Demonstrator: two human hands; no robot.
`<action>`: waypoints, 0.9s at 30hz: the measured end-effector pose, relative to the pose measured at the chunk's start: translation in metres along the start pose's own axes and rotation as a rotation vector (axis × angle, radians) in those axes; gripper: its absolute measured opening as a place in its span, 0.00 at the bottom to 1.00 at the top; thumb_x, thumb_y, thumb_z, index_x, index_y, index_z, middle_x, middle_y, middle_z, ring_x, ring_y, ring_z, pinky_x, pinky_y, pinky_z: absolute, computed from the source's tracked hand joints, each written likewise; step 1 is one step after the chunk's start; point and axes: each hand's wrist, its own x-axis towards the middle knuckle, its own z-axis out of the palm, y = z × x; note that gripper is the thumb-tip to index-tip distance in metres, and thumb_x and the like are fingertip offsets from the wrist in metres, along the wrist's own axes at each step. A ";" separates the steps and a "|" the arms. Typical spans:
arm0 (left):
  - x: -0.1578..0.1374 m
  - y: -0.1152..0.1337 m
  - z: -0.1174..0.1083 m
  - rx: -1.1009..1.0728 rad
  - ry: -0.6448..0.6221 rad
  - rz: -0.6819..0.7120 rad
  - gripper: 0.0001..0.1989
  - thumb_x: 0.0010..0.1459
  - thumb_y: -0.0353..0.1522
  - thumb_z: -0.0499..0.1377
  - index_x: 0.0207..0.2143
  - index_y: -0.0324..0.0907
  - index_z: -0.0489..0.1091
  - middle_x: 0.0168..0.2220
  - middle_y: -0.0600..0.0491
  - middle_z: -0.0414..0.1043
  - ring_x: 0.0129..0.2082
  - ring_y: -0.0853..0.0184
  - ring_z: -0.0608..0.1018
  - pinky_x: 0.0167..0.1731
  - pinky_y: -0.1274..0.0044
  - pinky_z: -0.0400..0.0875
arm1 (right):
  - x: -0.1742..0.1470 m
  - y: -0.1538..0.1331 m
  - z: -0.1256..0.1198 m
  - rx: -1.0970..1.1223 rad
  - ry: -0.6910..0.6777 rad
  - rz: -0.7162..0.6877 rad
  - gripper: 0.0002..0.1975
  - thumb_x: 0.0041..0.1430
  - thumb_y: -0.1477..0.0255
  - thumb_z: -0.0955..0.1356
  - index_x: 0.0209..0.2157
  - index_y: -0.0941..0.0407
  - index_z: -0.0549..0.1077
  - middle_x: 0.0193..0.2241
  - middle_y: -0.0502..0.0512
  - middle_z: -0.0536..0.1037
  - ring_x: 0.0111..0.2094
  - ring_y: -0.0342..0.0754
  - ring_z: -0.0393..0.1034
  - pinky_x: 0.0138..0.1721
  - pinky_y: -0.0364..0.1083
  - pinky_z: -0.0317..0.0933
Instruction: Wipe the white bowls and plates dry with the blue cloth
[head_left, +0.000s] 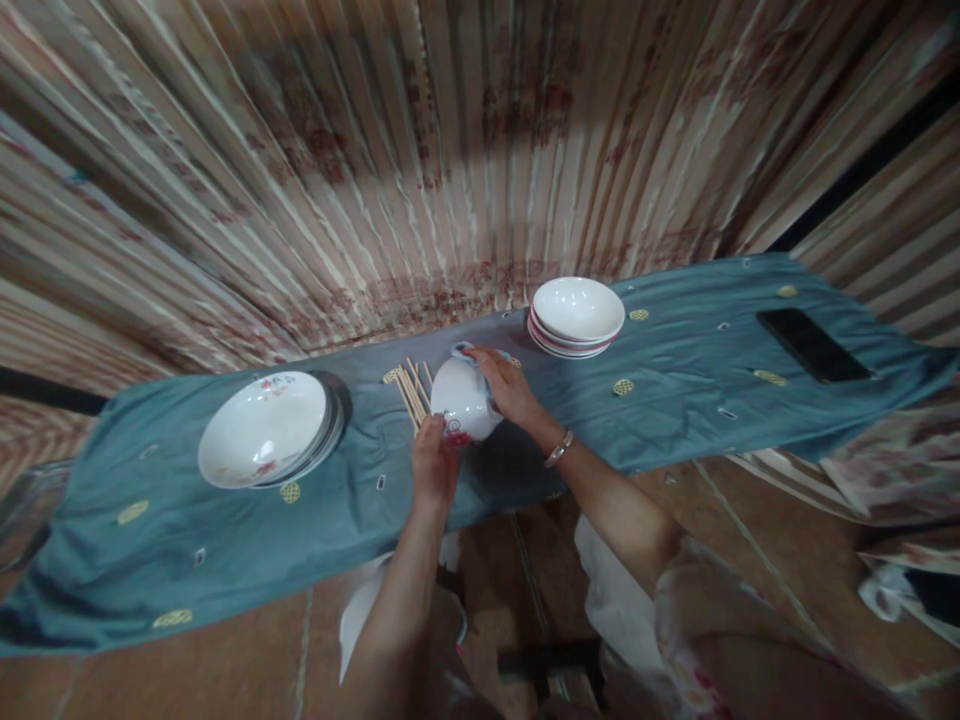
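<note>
Teal tablecloth [675, 410], glossy white bowl [463, 394], red-patterned

The left hand [433, 468] holds a tilted white bowl [463, 402], the right hand [508, 386] a blue cloth [460, 350] against it.

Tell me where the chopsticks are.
In the head view, the chopsticks lie on the teal tablecloth, left of centre, between the stacked plates and the white bowl in the left hand.

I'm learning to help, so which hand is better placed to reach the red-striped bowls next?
Probably the right hand: it's nearer the red-striped bowls, though it must first leave the held bowl. The left hand is farther off, by the chopsticks, gripping that bowl.
</note>
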 end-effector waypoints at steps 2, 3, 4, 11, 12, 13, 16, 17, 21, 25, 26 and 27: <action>0.001 0.001 -0.002 -0.012 0.003 -0.004 0.16 0.46 0.41 0.74 0.32 0.42 0.77 0.35 0.52 0.82 0.35 0.68 0.81 0.39 0.77 0.75 | -0.001 0.007 0.003 0.044 0.033 0.042 0.32 0.70 0.50 0.53 0.51 0.53 0.80 0.54 0.56 0.80 0.58 0.50 0.71 0.65 0.50 0.58; 0.001 0.001 -0.002 -0.022 0.004 -0.008 0.15 0.46 0.40 0.73 0.32 0.42 0.77 0.35 0.53 0.82 0.34 0.68 0.81 0.38 0.77 0.75 | -0.001 0.011 0.004 0.059 0.044 0.068 0.32 0.70 0.50 0.53 0.51 0.52 0.80 0.54 0.55 0.80 0.58 0.49 0.71 0.65 0.51 0.58; 0.002 0.002 -0.003 -0.033 0.006 -0.011 0.14 0.47 0.39 0.73 0.32 0.42 0.77 0.34 0.53 0.82 0.33 0.69 0.81 0.37 0.77 0.75 | -0.002 0.015 0.005 0.069 0.050 0.094 0.31 0.70 0.50 0.54 0.51 0.52 0.79 0.54 0.54 0.80 0.58 0.49 0.71 0.65 0.51 0.58; 0.006 0.004 -0.003 -0.078 0.079 -0.047 0.06 0.55 0.34 0.67 0.31 0.40 0.75 0.33 0.52 0.82 0.34 0.68 0.82 0.41 0.76 0.75 | -0.015 0.037 0.009 -0.002 0.044 0.167 0.32 0.71 0.53 0.51 0.58 0.55 0.75 0.58 0.58 0.77 0.61 0.50 0.68 0.65 0.54 0.59; 0.007 0.004 -0.004 -0.082 0.084 -0.052 0.06 0.56 0.34 0.67 0.32 0.40 0.76 0.34 0.51 0.82 0.35 0.67 0.82 0.43 0.75 0.75 | -0.017 0.039 0.010 -0.015 0.045 0.165 0.33 0.71 0.53 0.51 0.59 0.55 0.74 0.58 0.59 0.76 0.62 0.51 0.68 0.65 0.55 0.59; 0.009 0.004 -0.005 -0.090 0.088 -0.053 0.05 0.57 0.34 0.66 0.33 0.41 0.76 0.35 0.51 0.82 0.37 0.67 0.83 0.45 0.74 0.75 | -0.020 0.040 0.012 -0.023 0.048 0.159 0.33 0.72 0.53 0.50 0.59 0.56 0.73 0.59 0.60 0.76 0.62 0.51 0.67 0.65 0.55 0.59; 0.015 0.002 -0.008 -0.112 0.105 -0.060 0.06 0.60 0.34 0.64 0.38 0.42 0.77 0.36 0.51 0.83 0.40 0.66 0.83 0.49 0.72 0.74 | -0.030 0.040 0.019 -0.029 0.079 0.145 0.35 0.72 0.51 0.50 0.61 0.57 0.70 0.60 0.60 0.74 0.63 0.50 0.66 0.66 0.55 0.58; 0.016 0.002 -0.009 -0.117 0.112 -0.070 0.07 0.61 0.34 0.63 0.39 0.42 0.77 0.37 0.51 0.83 0.40 0.66 0.83 0.49 0.72 0.74 | -0.034 0.039 0.021 -0.036 0.087 0.146 0.35 0.72 0.50 0.50 0.62 0.56 0.69 0.61 0.60 0.74 0.63 0.50 0.66 0.66 0.55 0.57; 0.020 0.004 -0.007 -0.158 0.143 -0.158 0.12 0.67 0.33 0.56 0.45 0.40 0.77 0.38 0.49 0.83 0.42 0.64 0.84 0.51 0.69 0.74 | -0.048 0.034 0.024 -0.094 0.097 0.134 0.36 0.71 0.49 0.50 0.66 0.57 0.65 0.64 0.62 0.70 0.66 0.50 0.62 0.68 0.54 0.55; 0.020 0.006 0.001 -0.213 0.173 -0.233 0.18 0.71 0.31 0.47 0.48 0.40 0.77 0.39 0.48 0.83 0.43 0.64 0.84 0.53 0.67 0.74 | -0.057 0.030 0.022 -0.149 0.102 0.108 0.35 0.73 0.52 0.50 0.66 0.60 0.63 0.65 0.66 0.68 0.67 0.53 0.60 0.69 0.58 0.53; 0.020 0.007 0.003 -0.217 0.169 -0.246 0.18 0.71 0.31 0.48 0.49 0.40 0.77 0.39 0.48 0.83 0.43 0.63 0.84 0.53 0.67 0.74 | -0.059 0.030 0.022 -0.175 0.100 0.106 0.34 0.73 0.54 0.50 0.67 0.60 0.62 0.65 0.67 0.68 0.68 0.54 0.60 0.69 0.59 0.54; 0.021 0.008 0.004 -0.217 0.164 -0.257 0.18 0.71 0.32 0.48 0.50 0.41 0.77 0.39 0.48 0.83 0.44 0.63 0.84 0.54 0.66 0.74 | -0.061 0.030 0.022 -0.204 0.096 0.102 0.33 0.73 0.55 0.51 0.67 0.60 0.61 0.66 0.67 0.67 0.68 0.55 0.59 0.68 0.60 0.54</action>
